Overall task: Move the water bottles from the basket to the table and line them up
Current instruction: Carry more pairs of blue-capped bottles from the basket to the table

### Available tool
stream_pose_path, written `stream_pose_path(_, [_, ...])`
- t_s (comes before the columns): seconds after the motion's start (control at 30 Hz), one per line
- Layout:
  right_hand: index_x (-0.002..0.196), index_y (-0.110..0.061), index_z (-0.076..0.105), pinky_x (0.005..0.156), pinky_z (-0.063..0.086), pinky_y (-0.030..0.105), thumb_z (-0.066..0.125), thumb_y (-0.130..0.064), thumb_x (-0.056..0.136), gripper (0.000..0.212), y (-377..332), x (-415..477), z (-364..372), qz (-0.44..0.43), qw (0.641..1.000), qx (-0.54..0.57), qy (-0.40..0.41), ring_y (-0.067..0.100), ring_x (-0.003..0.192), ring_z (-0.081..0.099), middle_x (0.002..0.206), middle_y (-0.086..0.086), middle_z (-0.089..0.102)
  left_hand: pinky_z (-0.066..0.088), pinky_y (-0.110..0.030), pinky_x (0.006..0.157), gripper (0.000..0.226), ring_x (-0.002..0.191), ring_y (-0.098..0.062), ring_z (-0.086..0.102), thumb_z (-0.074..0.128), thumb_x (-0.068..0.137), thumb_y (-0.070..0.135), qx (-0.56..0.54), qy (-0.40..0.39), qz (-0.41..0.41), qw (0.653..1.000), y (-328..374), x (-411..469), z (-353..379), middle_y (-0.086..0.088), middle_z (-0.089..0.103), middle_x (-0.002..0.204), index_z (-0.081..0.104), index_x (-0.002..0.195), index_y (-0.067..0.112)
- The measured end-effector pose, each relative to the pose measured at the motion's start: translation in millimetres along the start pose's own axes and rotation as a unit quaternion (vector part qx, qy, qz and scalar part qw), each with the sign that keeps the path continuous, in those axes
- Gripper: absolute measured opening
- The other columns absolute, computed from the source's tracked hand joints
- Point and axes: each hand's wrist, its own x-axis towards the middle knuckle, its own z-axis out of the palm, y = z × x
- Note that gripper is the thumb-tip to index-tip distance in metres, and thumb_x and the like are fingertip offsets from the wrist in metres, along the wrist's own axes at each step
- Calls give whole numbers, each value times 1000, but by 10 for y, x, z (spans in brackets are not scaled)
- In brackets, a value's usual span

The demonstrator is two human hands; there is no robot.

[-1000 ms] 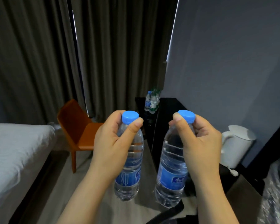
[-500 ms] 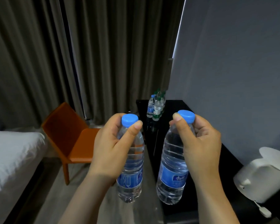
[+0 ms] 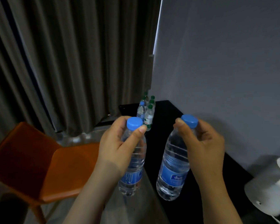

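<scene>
My left hand (image 3: 118,147): fingers wrapped tight around the left bottle (image 3: 133,160), thumb near its blue cap.
My right hand (image 3: 204,147): closed around the right bottle (image 3: 174,165) at its neck.
Both bottles: upright, in the air.
Table (image 3: 166,120): dark, bottle row (image 3: 146,110) at 12 o'clock.

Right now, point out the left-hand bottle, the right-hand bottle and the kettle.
Left-hand bottle (image 3: 132,177): head view, blue label.
Right-hand bottle (image 3: 174,175): head view, blue label.
Kettle (image 3: 271,188): head view, white body.
</scene>
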Motion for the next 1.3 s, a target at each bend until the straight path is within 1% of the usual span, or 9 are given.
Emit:
stream_pose_path(0.17, [83, -34, 71, 61, 50, 9, 70, -49, 69, 22, 279, 226, 273, 4, 1000, -22, 4, 1, 71, 69, 78, -12, 73, 56, -48, 75, 18, 79, -18, 67, 62, 82, 40, -55, -43, -25, 997, -360, 381, 0, -1, 69, 83, 62, 91, 25])
stream_pose_path(0.33, [84, -33, 72, 60, 50, 10, 72, -47, 70, 20, 619, 561, 445, 12, 999, -38, 19, 1, 70, 69, 77, -12, 73, 57, -40, 70, 19, 76, -14, 68, 60, 83, 39, -52, -73, -26, 996, -670, 816, 131, -1, 70, 84, 63, 92, 22])
stream_pose_path(0.53, [86, -32, 73, 62, 50, 9, 73, -44, 70, 20, 1127, 1182, 557, 21, 998, -32, 40, 1, 72, 69, 78, -12, 74, 56, -43, 71, 17, 77, -20, 66, 62, 84, 36, -66, -97, -16, 993, -1069, 1484, 449, -3, 68, 82, 63, 90, 21])
stream_pose_path(0.73, [82, -30, 73, 62, 49, 10, 74, -39, 73, 13, 1661, 1954, 559, 30, 997, -32, 57, -2, 68, 66, 73, -13, 72, 54, -25, 67, 15, 74, -15, 65, 64, 83, 38, -39, -137, 6, 990, -1482, 2301, 964, -1, 67, 81, 62, 90, 25])
stream_pose_path(0.8, [85, -28, 73, 64, 51, 12, 74, -39, 73, 16, 1823, 2189, 515, 41, 997, -32, 63, 1, 72, 68, 77, -10, 73, 54, -28, 67, 22, 73, -13, 65, 63, 82, 45, -20, -142, 5, 990, -1602, 2531, 1144, 1, 67, 81, 61, 90, 26])
stream_pose_path(0.93, [87, -28, 73, 65, 51, 11, 74, -39, 71, 19, 2162, 2534, 443, 55, 996, -31, 61, 1, 76, 69, 81, -11, 74, 55, -47, 71, 30, 76, -25, 66, 62, 78, 53, 1, -166, -10, 986, -1863, 2850, 1494, -3, 67, 82, 60, 92, 27])
stream_pose_path(1.07, [92, -27, 73, 66, 50, 10, 74, -39, 71, 24, 2474, 2708, 353, 88, 993, -46, 67, 2, 80, 70, 85, -13, 75, 55, -44, 73, 24, 79, -17, 65, 68, 79, 49, -2, -192, -47, 980, -2103, 3031, 1749, 1, 66, 83, 60, 91, 29])
stream_pose_path(1.2, [90, -28, 73, 67, 50, 10, 74, -37, 72, 20, 2774, 2804, 298, 115, 989, -60, 73, 1, 80, 70, 86, -13, 74, 52, -35, 74, 36, 83, -14, 64, 58, 73, 57, 25, -228, -66, 971, -2350, 3176, 1962, 4, 66, 88, 60, 96, 30])
stream_pose_path(1.3, [93, -25, 73, 68, 50, 9, 74, -32, 72, 22, 3025, 2845, 283, 140, 984, -61, 87, 1, 81, 69, 88, -12, 74, 51, -37, 73, 32, 82, -18, 63, 58, 75, 52, 24, -251, -67, 965, -2549, 3294, 2105, 0, 65, 88, 59, 97, 28])
